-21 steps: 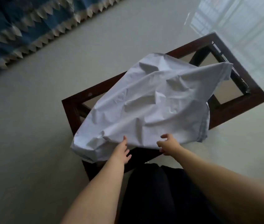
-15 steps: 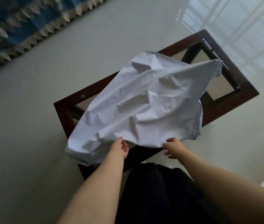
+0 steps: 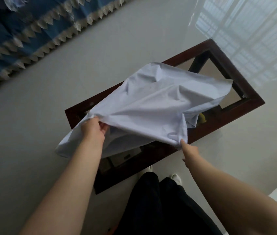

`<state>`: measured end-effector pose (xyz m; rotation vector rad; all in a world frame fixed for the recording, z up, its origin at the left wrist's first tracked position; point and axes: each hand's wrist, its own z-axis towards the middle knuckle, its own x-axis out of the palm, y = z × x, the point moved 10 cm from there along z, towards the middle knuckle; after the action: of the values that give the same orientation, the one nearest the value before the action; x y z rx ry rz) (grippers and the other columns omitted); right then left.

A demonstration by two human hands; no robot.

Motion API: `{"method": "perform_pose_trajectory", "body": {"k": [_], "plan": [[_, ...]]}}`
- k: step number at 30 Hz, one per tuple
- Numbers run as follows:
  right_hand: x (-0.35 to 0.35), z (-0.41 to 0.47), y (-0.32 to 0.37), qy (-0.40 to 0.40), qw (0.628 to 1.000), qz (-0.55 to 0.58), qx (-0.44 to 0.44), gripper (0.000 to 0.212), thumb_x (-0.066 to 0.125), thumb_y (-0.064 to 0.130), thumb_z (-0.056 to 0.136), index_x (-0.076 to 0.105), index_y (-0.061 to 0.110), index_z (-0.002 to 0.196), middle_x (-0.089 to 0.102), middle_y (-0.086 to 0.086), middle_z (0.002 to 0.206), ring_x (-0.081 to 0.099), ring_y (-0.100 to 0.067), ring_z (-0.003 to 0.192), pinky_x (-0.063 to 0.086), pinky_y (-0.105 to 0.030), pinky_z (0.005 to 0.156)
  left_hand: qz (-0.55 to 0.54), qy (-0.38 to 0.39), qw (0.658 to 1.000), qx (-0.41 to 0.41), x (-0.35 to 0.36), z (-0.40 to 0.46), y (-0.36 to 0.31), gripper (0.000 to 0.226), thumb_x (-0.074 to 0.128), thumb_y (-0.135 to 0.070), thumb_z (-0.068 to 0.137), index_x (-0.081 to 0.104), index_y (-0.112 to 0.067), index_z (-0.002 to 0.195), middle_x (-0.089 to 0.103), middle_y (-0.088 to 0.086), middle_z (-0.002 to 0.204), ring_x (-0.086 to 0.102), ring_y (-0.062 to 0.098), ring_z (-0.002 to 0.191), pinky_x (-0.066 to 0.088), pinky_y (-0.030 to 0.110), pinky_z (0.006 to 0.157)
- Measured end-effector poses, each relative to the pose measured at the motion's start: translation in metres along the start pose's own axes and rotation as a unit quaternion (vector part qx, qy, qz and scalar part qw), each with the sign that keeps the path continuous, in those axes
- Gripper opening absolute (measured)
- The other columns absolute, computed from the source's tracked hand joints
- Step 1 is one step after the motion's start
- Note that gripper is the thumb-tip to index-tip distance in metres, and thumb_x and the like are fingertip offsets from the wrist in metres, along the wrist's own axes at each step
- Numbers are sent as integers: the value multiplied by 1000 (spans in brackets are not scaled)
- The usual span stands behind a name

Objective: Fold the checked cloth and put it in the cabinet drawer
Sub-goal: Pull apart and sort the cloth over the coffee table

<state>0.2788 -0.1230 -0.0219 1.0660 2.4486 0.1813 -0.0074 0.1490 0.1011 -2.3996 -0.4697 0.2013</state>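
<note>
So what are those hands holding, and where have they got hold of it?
Both hold the pale cloth by its near edge: the left hand bunches it, the right hand pinches the near right corner.

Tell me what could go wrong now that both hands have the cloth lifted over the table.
1. The right hand pinches only a small corner of the cloth; it could slip free mid-lift.
2. The left hand grips a bunched edge, and slack hangs below it off the table edge, so a fold may come out uneven.
3. The cloth hides a yellow object on the table and could drag it.
</note>
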Motion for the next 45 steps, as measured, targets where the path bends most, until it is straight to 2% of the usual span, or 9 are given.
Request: {"method": "perform_pose_trajectory", "body": {"k": [8, 13, 19, 25, 29, 32, 36, 41, 45], "plan": [[77, -46, 5, 221, 973, 68, 7, 34, 60, 28, 91, 61, 6, 117, 67, -4, 104, 61, -19, 101, 37, -38, 104, -78, 89, 992, 54, 29, -27, -86, 19, 48, -7, 97, 57, -12, 81, 66, -3, 46, 65, 7, 47, 51, 17, 42], [100, -64, 16, 211, 974, 77, 23, 73, 61, 43, 88, 30, 11, 146, 31, -12, 153, 33, -30, 138, 36, -42, 106, -139, 123, 982, 30, 42, -57, -90, 27, 44, -4, 98, 54, -7, 74, 62, 0, 40, 61, 6, 36, 49, 16, 38], [127, -97, 14, 290, 944, 136, 81, 97, 67, 58, 76, 24, 8, 147, 36, -7, 150, 36, -26, 138, 34, -39, 107, -123, 166, 977, 52, 63, -111, -138, 20, 53, -5, 94, 58, -2, 75, 63, 7, 43, 63, 12, 37, 50, 18, 38], [154, -96, 33, 291, 923, 246, 59, 56, 65, 32, 85, 46, 1, 128, 64, -13, 120, 67, -30, 99, 59, -39, 65, -139, 234, 955, 120, 80, -115, -187, 19, 56, -22, 95, 63, -4, 93, 72, 6, 71, 69, 14, 59, 55, 21, 49], [138, -181, 93, 364, 875, 317, -13, 25, 47, 24, 99, 56, 5, 111, 71, -10, 85, 69, -24, 73, 59, -31, 55, 21, 52, 998, 6, 5, -59, -57, 23, 56, -42, 91, 60, -22, 101, 51, -6, 78, 51, 7, 64, 44, 20, 55], [132, -239, 138, 429, 839, 328, -71, 26, 42, 24, 100, 59, 4, 99, 74, -9, 71, 72, -20, 61, 59, -29, 55, 99, 129, 980, -118, -3, -83, 81, 52, 57, -25, 92, 39, -26, 141, 52, -2, 112, 53, 19, 108, 40, 34, 94], [132, -309, 173, 489, 816, 287, -111, 32, 40, 26, 101, 57, -1, 98, 72, -16, 77, 72, -24, 63, 60, -35, 58, 162, 231, 953, 107, 52, -112, 60, 84, 73, -15, 81, 25, -25, 148, 34, -5, 139, 36, 10, 131, 34, 27, 103], [122, -344, 181, 508, 820, 217, -151, 31, 35, 25, 103, 45, 1, 119, 59, -18, 95, 66, -26, 71, 58, -31, 49, 100, 202, 940, 254, 76, -144, -17, 35, 62, -16, 86, 59, -6, 119, 65, 3, 108, 61, 5, 92, 47, 9, 75], [98, -330, 193, 482, 833, 201, -181, 43, 29, 25, 104, 35, -5, 134, 56, -24, 107, 64, -27, 70, 58, -35, 63, 172, 141, 942, 251, 50, -146, -18, 30, 57, -42, 84, 65, -15, 96, 70, 8, 94, 66, 25, 89, 53, 40, 79]]}}
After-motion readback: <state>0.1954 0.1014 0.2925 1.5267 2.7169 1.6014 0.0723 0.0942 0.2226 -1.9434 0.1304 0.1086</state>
